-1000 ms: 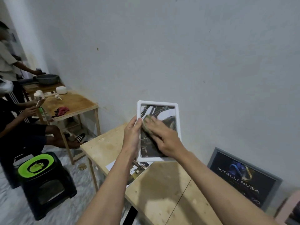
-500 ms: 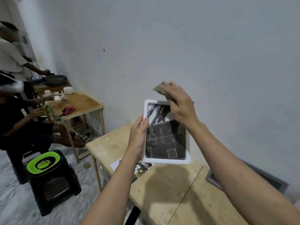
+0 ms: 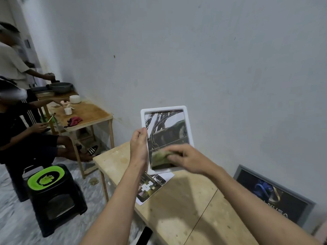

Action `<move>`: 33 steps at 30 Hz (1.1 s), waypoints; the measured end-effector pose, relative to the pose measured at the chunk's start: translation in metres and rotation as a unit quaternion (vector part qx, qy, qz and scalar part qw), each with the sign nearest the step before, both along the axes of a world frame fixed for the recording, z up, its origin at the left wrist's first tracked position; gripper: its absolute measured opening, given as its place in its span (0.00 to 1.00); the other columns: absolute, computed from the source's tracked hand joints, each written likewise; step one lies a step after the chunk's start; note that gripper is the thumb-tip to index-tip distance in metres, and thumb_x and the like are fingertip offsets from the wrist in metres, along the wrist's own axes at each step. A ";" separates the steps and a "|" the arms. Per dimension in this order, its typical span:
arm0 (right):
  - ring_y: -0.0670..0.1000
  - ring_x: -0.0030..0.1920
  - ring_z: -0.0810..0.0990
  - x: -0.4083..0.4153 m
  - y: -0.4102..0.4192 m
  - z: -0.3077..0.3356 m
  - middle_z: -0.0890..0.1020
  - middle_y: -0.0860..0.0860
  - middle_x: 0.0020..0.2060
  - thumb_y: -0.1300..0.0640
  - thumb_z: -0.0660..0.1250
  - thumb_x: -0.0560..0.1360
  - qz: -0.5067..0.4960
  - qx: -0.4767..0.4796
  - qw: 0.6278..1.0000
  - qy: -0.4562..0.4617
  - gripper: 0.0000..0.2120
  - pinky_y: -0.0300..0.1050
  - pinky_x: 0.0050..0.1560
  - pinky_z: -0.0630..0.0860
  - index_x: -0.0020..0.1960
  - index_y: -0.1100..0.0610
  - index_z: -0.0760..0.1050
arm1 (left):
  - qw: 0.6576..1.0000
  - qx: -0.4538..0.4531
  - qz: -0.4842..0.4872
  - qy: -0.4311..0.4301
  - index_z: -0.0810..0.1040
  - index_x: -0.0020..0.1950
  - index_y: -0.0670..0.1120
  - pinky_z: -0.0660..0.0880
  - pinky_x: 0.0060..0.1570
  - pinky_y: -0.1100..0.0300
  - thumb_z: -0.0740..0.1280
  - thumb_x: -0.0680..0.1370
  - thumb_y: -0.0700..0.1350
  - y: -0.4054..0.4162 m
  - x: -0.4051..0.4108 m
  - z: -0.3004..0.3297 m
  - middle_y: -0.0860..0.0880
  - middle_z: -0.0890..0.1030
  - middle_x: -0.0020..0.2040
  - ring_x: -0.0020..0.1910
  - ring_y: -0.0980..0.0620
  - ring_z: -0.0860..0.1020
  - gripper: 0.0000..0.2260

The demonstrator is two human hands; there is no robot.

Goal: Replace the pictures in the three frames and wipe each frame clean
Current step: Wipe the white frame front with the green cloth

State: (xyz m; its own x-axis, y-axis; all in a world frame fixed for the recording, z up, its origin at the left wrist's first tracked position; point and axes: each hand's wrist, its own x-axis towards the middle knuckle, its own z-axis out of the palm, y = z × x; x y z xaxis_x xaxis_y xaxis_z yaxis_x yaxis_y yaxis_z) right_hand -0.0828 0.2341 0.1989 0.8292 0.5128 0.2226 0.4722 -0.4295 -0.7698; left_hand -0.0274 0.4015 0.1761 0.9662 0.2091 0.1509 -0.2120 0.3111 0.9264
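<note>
— Where is the white frame (image 3: 165, 110)?
— Held upright above the pale wooden bench (image 3: 178, 209). The left hand (image 3: 138, 146) grips its left edge, thumb on the front.
— And the right hand (image 3: 190, 159)?
— Fingers curled on a soft, crumpled green cloth (image 3: 160, 157), pressing it to the glossy lower glass; that hand is blurred.
— The other frames?
— A grey rectangular frame (image 3: 273, 193) leans on the wall. Loose printed pictures (image 3: 150, 187) lie flat on the bench.
</note>
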 end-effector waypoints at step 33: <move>0.48 0.73 0.64 0.051 0.030 -0.013 0.71 0.46 0.69 0.66 0.61 0.77 -0.116 -0.074 0.962 -0.236 0.22 0.47 0.76 0.54 0.68 0.53 0.73 | 0.997 -0.072 -0.037 0.014 0.78 0.52 0.42 0.75 0.46 0.52 0.64 0.79 0.39 -0.017 0.002 -0.012 0.41 0.80 0.44 0.42 0.47 0.78 0.05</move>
